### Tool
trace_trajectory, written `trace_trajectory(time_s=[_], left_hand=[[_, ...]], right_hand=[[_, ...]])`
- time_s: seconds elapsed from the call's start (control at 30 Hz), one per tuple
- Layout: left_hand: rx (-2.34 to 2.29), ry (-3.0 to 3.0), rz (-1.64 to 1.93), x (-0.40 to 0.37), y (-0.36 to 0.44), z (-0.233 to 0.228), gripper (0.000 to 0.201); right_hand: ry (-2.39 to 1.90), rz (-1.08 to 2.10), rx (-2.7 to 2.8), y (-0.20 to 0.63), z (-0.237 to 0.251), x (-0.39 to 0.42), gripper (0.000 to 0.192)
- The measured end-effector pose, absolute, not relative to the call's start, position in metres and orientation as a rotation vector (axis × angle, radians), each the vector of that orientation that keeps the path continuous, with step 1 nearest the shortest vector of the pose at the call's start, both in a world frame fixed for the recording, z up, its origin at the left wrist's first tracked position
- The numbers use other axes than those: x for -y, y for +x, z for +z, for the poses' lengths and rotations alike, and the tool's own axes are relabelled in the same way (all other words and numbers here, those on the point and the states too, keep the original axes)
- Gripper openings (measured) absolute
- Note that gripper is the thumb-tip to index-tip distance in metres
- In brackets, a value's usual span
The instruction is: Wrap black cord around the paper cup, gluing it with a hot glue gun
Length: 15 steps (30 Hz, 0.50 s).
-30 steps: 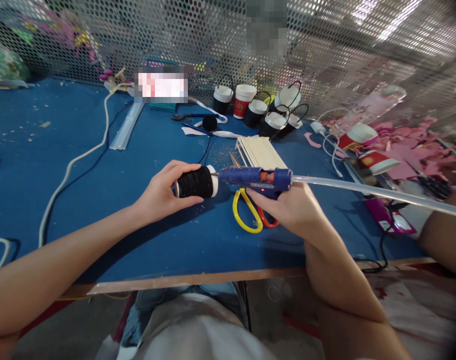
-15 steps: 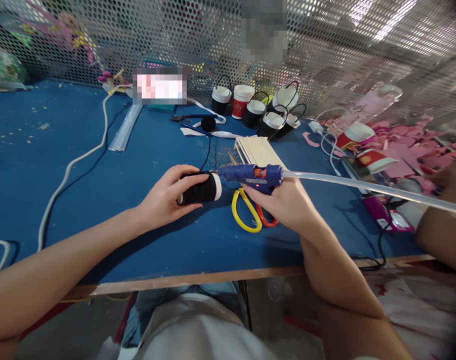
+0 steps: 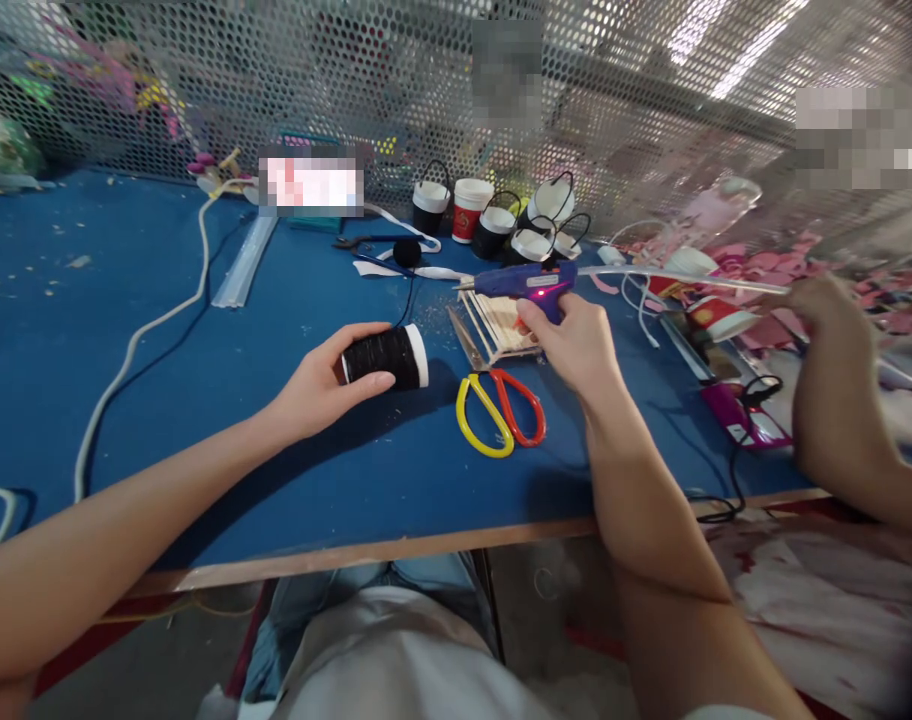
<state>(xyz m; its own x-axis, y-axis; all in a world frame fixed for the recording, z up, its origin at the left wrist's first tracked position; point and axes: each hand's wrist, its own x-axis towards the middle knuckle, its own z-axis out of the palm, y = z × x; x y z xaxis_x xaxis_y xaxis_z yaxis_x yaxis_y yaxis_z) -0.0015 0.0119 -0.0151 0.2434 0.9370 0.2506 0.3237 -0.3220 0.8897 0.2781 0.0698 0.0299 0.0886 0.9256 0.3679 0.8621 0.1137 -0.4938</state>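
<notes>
My left hand (image 3: 336, 375) grips a small paper cup (image 3: 387, 360) lying on its side, wound with black yarn, its white end facing right. From it a black strand runs up to a small ball of black yarn (image 3: 407, 252). In my right hand (image 3: 576, 335) is a blue hot glue gun (image 3: 520, 283), its nozzle pointing left and a small light glowing on it. A long clear glue stick (image 3: 651, 275) sticks out of its back. Below the gun lie scissors (image 3: 486, 412) with one yellow and one red handle, beside a bundle of pale wooden sticks (image 3: 501, 325).
Several black-wrapped cups with handles (image 3: 493, 232) and a red paper cup (image 3: 469, 212) stand at the back, against a perforated metal screen (image 3: 396, 80). Pliers (image 3: 373, 243) and clear glue sticks (image 3: 247, 260) lie nearer. Another person's arm (image 3: 838, 380) reaches in at right, near pink pieces.
The glue gun in my right hand has moved up and away from the cup. My left hand has turned the cup slightly, showing more wrapping. The other person's arm has come further in.
</notes>
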Motion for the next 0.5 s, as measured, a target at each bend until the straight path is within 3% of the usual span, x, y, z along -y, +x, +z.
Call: trace_trajectory(time_s=[0.33, 0.5], left_hand=[[-1.071, 1.777, 1.062, -0.010, -0.001, -0.012, 0.048], [-1.097, 1.930, 1.064, -0.005, 0.001, -0.009, 0.052]], right_hand=[[-1.992, -0.105, 1.884, 0.280, 0.014, -0.091, 0.041], [-1.755, -0.310, 1.854, 0.270, 0.020, -0.077, 0.029]])
